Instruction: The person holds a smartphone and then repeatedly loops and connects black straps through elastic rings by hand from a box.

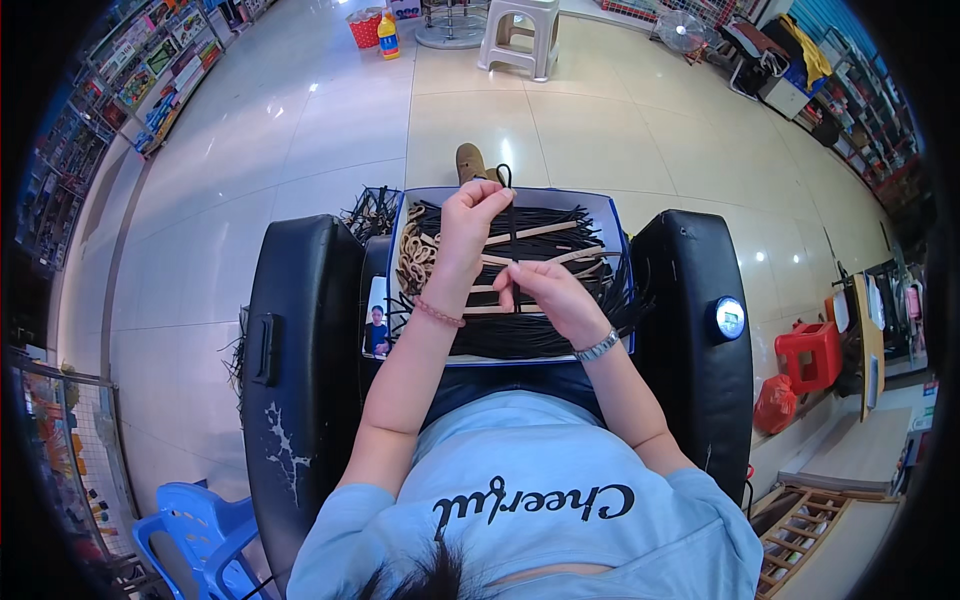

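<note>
Between my two hands a black cord [513,228] runs nearly straight, with a small loop standing up at its far end. My left hand [472,218] pinches it just below the loop. Lower down, my right hand [552,292] has thumb and forefinger closed on the same cord. Both hands are above a shallow white box with a blue rim [618,225] on my lap. Inside lie bundles of black cords [500,340], a few beige strips, and looped beige cords [413,258] at the left. My left forearm and hand hide part of the contents.
Black padded armrests [300,310] flank me, the right one [690,290] carrying a small round lit device [727,317]. A phone [377,318] leans left of the box. More black cords [372,212] hang beyond it. A blue plastic chair [200,535], grey stool [520,38] and red stool [810,355] stand around.
</note>
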### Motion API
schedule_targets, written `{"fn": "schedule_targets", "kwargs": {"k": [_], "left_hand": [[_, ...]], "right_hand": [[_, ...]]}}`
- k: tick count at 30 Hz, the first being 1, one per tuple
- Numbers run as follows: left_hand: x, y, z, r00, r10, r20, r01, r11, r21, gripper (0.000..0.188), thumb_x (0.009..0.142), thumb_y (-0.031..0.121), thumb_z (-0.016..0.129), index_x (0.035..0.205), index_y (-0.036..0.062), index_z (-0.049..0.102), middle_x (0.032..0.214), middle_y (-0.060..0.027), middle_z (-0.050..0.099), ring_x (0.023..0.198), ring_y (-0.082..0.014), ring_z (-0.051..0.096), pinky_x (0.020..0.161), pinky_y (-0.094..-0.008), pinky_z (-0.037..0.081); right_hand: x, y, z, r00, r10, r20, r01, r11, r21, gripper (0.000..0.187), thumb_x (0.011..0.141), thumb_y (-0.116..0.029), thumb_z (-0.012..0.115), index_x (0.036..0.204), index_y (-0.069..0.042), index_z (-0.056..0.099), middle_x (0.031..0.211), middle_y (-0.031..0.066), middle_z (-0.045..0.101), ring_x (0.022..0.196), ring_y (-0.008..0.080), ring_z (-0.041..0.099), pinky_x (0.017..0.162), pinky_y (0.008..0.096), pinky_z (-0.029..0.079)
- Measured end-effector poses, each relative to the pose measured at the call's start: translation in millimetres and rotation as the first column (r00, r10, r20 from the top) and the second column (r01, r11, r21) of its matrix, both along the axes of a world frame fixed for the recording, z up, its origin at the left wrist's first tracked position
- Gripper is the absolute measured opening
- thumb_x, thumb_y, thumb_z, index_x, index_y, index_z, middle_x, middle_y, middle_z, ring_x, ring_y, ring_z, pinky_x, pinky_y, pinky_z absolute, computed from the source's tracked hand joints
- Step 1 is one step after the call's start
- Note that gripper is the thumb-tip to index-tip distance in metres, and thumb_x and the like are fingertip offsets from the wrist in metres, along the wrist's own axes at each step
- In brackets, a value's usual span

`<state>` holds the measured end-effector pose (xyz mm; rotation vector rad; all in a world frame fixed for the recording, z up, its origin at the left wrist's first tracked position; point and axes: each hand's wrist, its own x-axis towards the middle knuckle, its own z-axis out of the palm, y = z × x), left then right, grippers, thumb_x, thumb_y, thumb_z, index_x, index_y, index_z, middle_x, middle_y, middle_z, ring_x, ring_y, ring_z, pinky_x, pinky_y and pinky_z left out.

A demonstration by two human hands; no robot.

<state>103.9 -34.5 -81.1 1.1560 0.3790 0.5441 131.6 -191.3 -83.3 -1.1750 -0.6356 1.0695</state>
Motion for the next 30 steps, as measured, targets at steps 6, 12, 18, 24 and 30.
{"fn": "schedule_targets", "kwargs": {"k": [6, 12, 18, 24, 30], "left_hand": [[-3.0, -1.9, 15.5, 0.997, -0.051, 0.063, 0.061, 0.984, -0.167, 0.012, 0.086, 0.01, 0.059, 0.093, 0.0004, 0.059, 0.085, -0.0044, 0.063, 0.071, -0.0072, 0.053, 0.065, -0.0212, 0.043], [-12.4, -14.2, 20.7, 0.925, -0.326, 0.197, 0.377, 0.859, -0.347, 0.007, 0.091, 0.009, 0.05, 0.093, 0.0024, 0.053, 0.082, -0.0063, 0.062, 0.063, -0.0076, 0.048, 0.058, -0.0203, 0.039], [-20.0, -32.5, 13.1, 0.943, -0.325, -0.071, 0.332, 0.932, 0.143, 0.007, 0.093, 0.009, 0.047, 0.091, 0.0031, 0.049, 0.077, -0.0026, 0.055, 0.062, -0.007, 0.047, 0.057, -0.0195, 0.039], [-20.5, -46.2, -6.5, 0.927, -0.372, -0.052, 0.369, 0.875, 0.314, 0.006, 0.093, 0.007, 0.046, 0.093, 0.0023, 0.049, 0.074, 0.0, 0.051, 0.061, -0.0062, 0.048, 0.056, -0.0186, 0.038], [-35.5, -62.5, -12.9, 0.944, -0.326, -0.045, 0.328, 0.921, 0.21, 0.007, 0.091, 0.008, 0.05, 0.093, 0.0019, 0.05, 0.073, 0.0006, 0.051, 0.06, -0.0056, 0.048, 0.054, -0.0176, 0.037]], "right_hand": [[-16.4, -10.7, -8.7, 0.991, 0.103, -0.086, -0.104, 0.995, -0.005, 0.03, 0.095, -0.023, 0.046, 0.092, 0.002, 0.062, 0.081, 0.0089, 0.066, 0.08, 0.0133, 0.06, 0.082, 0.0254, 0.043], [-15.7, -7.9, -29.7, 0.98, -0.074, 0.183, 0.079, 0.997, -0.019, 0.029, 0.094, -0.02, 0.048, 0.105, 0.004, 0.06, 0.086, 0.0095, 0.066, 0.085, 0.0118, 0.06, 0.081, 0.0247, 0.045], [12.1, -4.8, 3.0, 0.752, -0.546, 0.368, 0.505, 0.837, 0.211, 0.031, 0.091, -0.016, 0.054, 0.117, 0.001, 0.058, 0.094, 0.0074, 0.066, 0.087, 0.007, 0.058, 0.079, 0.0224, 0.046], [16.5, -7.1, -0.1, 0.869, -0.464, 0.171, 0.452, 0.886, 0.107, 0.03, 0.091, -0.019, 0.055, 0.114, 0.0, 0.06, 0.093, 0.0025, 0.065, 0.086, 0.0064, 0.057, 0.078, 0.0205, 0.043], [-4.0, -17.2, -11.0, 0.849, -0.527, 0.032, 0.526, 0.85, 0.035, 0.03, 0.092, -0.02, 0.054, 0.113, 0.0, 0.061, 0.091, 0.0011, 0.065, 0.083, 0.0058, 0.055, 0.078, 0.0206, 0.04]]}}
